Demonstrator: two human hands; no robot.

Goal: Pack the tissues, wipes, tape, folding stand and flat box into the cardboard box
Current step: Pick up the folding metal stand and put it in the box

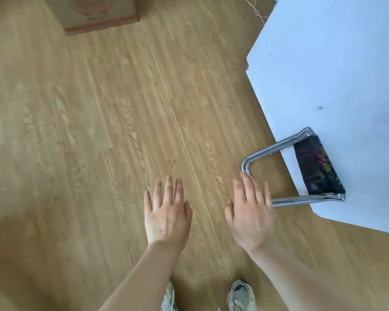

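One task item shows, a folding stand [301, 173] of bent chrome tube with a dark printed fabric panel, lying folded flat on the pale blue-white bench [337, 70] with its glossy U-shaped leg overhanging the bench's near corner; the tissues, wipes, tape and flat box are out of view, so how much is packed cannot be told. Just beside that leg the right hand [249, 212] hovers with fingers [248, 187] spread wide and empty, the left hand [166, 214] equally open further from the bench over the wood-grain laminate floor [88, 131]. The brown cardboard box [94, 14] sits well apart from the bench, only its matte side showing, so the stand, I judge, remains to be packed.
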